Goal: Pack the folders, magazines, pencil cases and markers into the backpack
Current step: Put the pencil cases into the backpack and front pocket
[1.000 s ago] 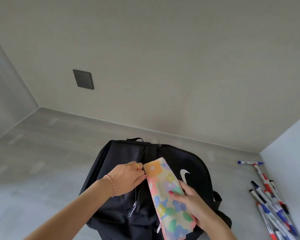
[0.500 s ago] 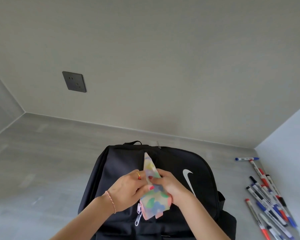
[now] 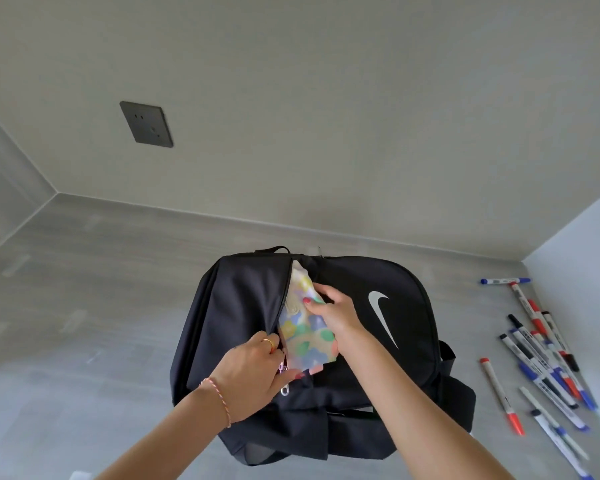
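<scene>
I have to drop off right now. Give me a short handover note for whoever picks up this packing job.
Left hand: holds the zip pocket edge of the black backpack open.
Right hand: grips the floral pencil case, partly inside the pocket.
Done: case partly in.
Left: push the case fully in; the markers lie loose on the floor to the right. No folders or magazines in view.

Bare room: wall socket [image 3: 146, 124], floor [image 3: 84, 306]
</scene>
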